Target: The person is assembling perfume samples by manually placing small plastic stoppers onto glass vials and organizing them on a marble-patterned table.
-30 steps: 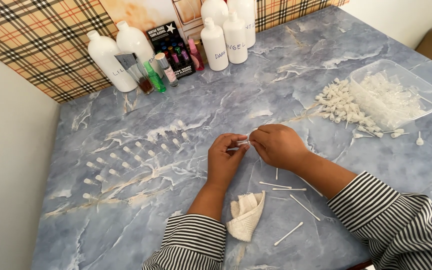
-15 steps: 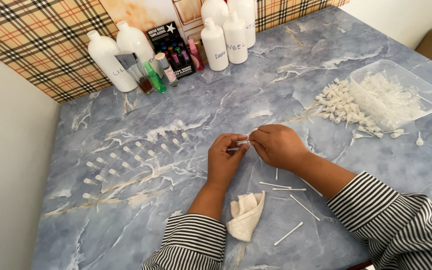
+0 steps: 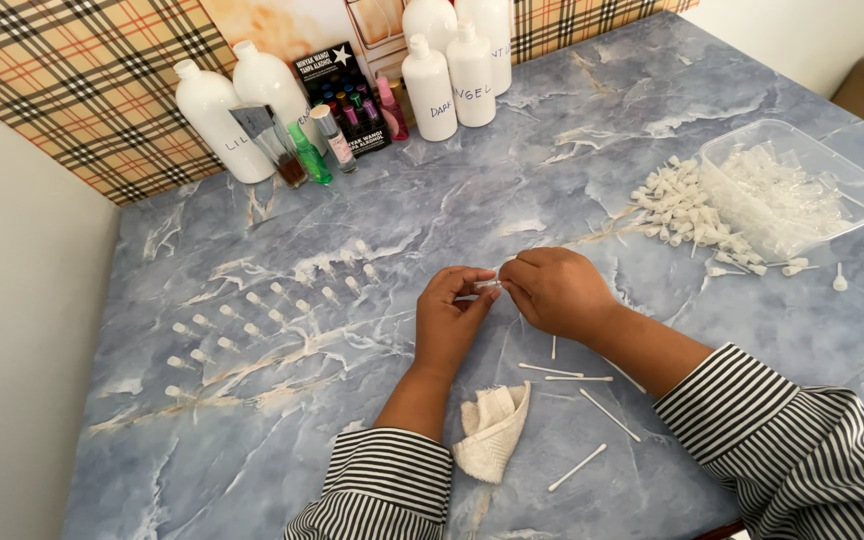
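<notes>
Over the middle of the marble desk [image 3: 572,170], the left hand [image 3: 449,322] and right hand [image 3: 555,291] meet, fingertips of both pinched on one small clear vial [image 3: 487,285]; cotton swabs [image 3: 580,378] and a folded cloth [image 3: 492,430] lie near the front edge

Single view only: head-worn camera, looking steeply down and forward from above the near edge of the blue-grey marbled tabletop [image 3: 572,150]. Range is close; striped sleeves enter from the bottom edge and both hands sit near frame centre. Facing runs toward the tabletop's far edge, where the tan plaid backdrop [image 3: 82,90] stands. Frame takes in the tabletop's left edge and far-right corner. No second view, so nothing shared.
</notes>
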